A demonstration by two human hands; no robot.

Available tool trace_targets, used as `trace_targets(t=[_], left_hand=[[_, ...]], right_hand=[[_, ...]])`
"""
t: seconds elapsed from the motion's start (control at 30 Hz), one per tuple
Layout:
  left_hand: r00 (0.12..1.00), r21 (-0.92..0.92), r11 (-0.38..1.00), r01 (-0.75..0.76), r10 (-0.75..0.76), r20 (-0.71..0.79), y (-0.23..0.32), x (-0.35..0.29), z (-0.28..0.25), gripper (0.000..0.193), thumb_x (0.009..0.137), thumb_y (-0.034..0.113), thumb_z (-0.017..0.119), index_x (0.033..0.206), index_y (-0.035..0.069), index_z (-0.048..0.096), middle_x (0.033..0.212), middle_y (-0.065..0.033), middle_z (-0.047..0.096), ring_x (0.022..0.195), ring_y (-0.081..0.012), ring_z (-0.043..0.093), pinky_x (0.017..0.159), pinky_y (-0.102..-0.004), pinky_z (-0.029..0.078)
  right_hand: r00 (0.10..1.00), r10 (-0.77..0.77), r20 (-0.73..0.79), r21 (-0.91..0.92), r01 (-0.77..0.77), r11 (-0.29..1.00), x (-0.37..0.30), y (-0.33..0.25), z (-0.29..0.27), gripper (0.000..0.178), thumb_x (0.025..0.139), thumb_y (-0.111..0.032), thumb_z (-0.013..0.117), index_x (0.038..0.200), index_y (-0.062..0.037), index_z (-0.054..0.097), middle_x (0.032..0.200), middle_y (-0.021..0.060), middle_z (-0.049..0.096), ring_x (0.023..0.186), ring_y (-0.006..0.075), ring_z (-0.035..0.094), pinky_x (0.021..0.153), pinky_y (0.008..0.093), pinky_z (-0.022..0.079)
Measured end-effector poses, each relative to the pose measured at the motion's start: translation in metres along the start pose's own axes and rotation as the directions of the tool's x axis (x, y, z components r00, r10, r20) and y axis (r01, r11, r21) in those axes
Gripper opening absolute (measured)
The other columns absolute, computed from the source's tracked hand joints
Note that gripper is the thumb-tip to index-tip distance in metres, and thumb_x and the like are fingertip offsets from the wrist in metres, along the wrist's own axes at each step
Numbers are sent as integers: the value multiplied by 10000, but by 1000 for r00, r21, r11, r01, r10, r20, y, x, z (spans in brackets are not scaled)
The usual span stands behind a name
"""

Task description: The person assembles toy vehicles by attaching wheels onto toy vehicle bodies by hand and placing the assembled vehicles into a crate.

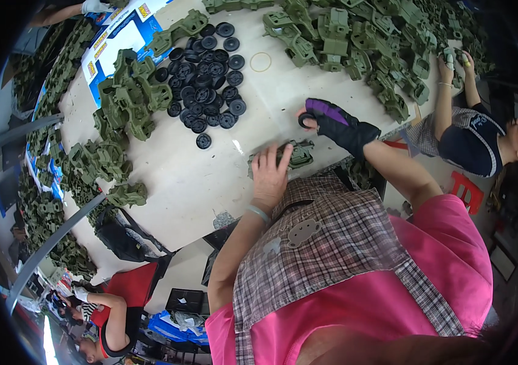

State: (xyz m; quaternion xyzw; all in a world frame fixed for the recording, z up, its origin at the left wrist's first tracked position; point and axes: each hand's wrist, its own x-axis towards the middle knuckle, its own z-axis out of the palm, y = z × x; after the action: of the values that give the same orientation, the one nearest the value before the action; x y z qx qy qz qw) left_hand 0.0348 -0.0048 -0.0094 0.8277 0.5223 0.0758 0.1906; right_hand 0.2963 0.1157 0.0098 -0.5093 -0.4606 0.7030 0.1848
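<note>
On the table near its front edge lies an olive-green plastic toy vehicle body point(300, 156). My left hand point(270, 173), bare with a band at the wrist, rests over its left end and holds it down, fingers partly bent. To the right and a little farther off is my right hand point(343, 126), in a black and purple fingerless glove. Its fingertips are closed on a black toy wheel point(303, 120), held above the table apart from the green body. A heap of black wheels point(204, 79) lies left of centre, with a single wheel point(203, 141) at its near side.
Piles of green vehicle bodies lie at the back right point(356, 36) and along the left point(128, 97). A tan rubber band point(261, 62) rests beside the wheels. Co-workers sit at the right point(475, 137) and lower left point(116, 316). A black bag point(122, 234) hangs at the table edge.
</note>
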Motion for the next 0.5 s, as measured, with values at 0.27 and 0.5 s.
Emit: trace_targets(t=[0.27,0.5], left_hand=[[982,-30,985,169,-166,86,-13,2,-3,673,730,308,915,1309,106,637,1294,-108,648,1336,-355,537,1120,-539,440],[986,-39,986,162,-161,41,-12,2,1,627,719,285,906,1259,97,648,1274,-107,661,1300,-361,554,1079,-536,459]], right_hand=[[974,-226,27,-135,228,964,-20,6,21,286,998,-250,736,1160,-20,689,970,59,657,915,169,639,820,334,540],[912,-316,260,-435,403,806,-6,-5,30,327,975,-306,702,1100,-5,728,1024,163,709,959,295,692,867,413,538]])
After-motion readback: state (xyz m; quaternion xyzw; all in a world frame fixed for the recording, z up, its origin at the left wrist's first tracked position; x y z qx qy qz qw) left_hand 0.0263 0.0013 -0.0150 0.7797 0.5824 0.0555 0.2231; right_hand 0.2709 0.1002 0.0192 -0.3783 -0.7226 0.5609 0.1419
